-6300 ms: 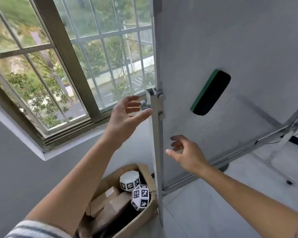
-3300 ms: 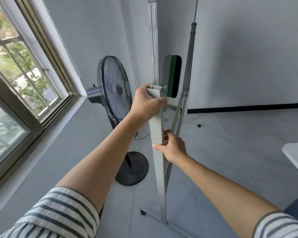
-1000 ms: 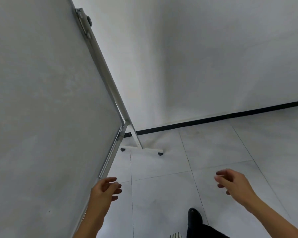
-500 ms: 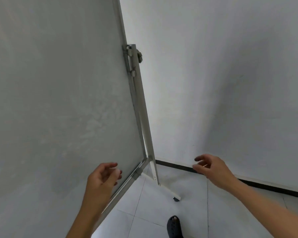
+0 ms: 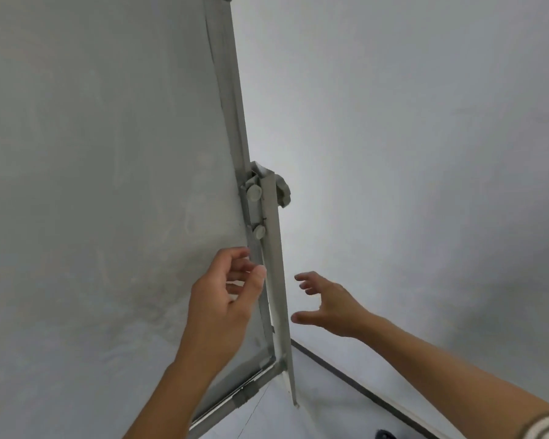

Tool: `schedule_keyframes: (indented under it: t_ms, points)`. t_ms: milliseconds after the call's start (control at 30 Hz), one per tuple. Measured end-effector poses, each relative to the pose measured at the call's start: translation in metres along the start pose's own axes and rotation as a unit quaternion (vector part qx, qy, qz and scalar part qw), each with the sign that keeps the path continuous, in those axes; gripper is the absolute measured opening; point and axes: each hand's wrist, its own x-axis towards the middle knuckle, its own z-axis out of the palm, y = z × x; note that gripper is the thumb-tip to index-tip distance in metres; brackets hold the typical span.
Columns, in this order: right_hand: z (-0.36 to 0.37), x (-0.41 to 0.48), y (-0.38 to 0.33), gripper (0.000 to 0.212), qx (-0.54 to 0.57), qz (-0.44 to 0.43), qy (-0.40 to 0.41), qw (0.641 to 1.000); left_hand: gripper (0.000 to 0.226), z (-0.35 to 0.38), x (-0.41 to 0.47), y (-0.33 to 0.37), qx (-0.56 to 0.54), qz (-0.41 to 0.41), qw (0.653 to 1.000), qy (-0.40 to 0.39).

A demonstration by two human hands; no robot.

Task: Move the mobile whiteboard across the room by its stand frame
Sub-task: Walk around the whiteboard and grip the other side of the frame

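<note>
The mobile whiteboard (image 5: 102,191) fills the left half of the view, its grey panel very close to me. Its pale metal stand frame post (image 5: 275,274) runs down the panel's right edge, with two round knobs and a clamp near the top. My left hand (image 5: 227,299) is raised in front of the panel, fingers curled and apart, fingertips just short of the post. My right hand (image 5: 327,304) is spread open on the post's right side, a small gap away from it. Neither hand holds anything.
A plain white wall (image 5: 425,153) stands close behind the post on the right. A dark baseboard (image 5: 355,384) meets the pale tiled floor (image 5: 324,416) at the bottom right. The tip of a dark shoe (image 5: 385,435) shows at the bottom edge.
Both hands have risen and closed in on the frame post from either side. The view has tilted up, and the post now looks nearer and larger.
</note>
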Motion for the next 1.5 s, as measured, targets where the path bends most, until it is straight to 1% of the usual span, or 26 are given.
schedule_keyframes:
  t_ms: [100,167,200,300,333,467,633,800,967,1100,1167,1233,1333,1500]
  points:
    - [0.006,0.044,-0.006,0.08,0.0,-0.061,-0.098,0.993,0.025,0.02,0.009,0.016,0.014,-0.023,0.998,0.05]
    - [0.016,0.069,-0.004,0.075,-0.002,-0.089,-0.153,0.984,0.019,0.033,0.015,0.026,0.039,-0.035,0.994,0.098]
    - [0.022,0.079,-0.001,0.068,0.004,-0.098,-0.171,0.98,0.017,0.038,0.018,0.031,0.054,-0.039,0.99,0.124]
    - [0.03,0.093,0.01,0.036,0.042,-0.126,-0.201,0.971,0.024,0.051,0.024,0.044,0.096,-0.041,0.974,0.201]
    - [0.03,0.094,0.011,0.032,0.059,-0.135,-0.211,0.966,0.026,0.055,0.024,0.047,0.107,-0.044,0.968,0.222]
    - [0.027,0.076,0.017,0.031,0.074,-0.166,-0.226,0.957,0.029,0.07,0.014,0.057,0.12,-0.057,0.952,0.277]
    - [0.026,0.025,0.041,0.037,0.038,-0.179,-0.2,0.962,0.019,0.09,-0.03,0.075,0.164,-0.047,0.948,0.268]
    - [0.024,-0.046,0.067,0.048,0.053,-0.18,-0.176,0.966,0.017,0.115,-0.093,0.096,0.18,-0.036,0.946,0.266]
    - [0.023,-0.135,0.092,0.046,0.054,-0.171,-0.163,0.97,0.016,0.141,-0.172,0.124,0.175,-0.028,0.947,0.269]
    - [0.02,-0.205,0.106,0.045,0.007,-0.168,-0.167,0.971,0.022,0.158,-0.238,0.149,0.173,-0.047,0.948,0.264]
    - [0.017,-0.234,0.112,0.05,-0.023,-0.177,-0.176,0.968,0.024,0.165,-0.269,0.163,0.171,-0.06,0.949,0.258]
    - [0.016,-0.259,0.119,0.054,-0.051,-0.191,-0.189,0.962,0.023,0.17,-0.296,0.175,0.158,-0.074,0.953,0.248]
    - [0.012,-0.297,0.134,0.054,-0.081,-0.208,-0.186,0.957,0.019,0.184,-0.332,0.193,0.138,-0.094,0.955,0.246]
    - [-0.002,-0.353,0.161,0.055,-0.093,-0.234,-0.192,0.949,0.017,0.215,-0.38,0.22,0.12,-0.108,0.956,0.244]
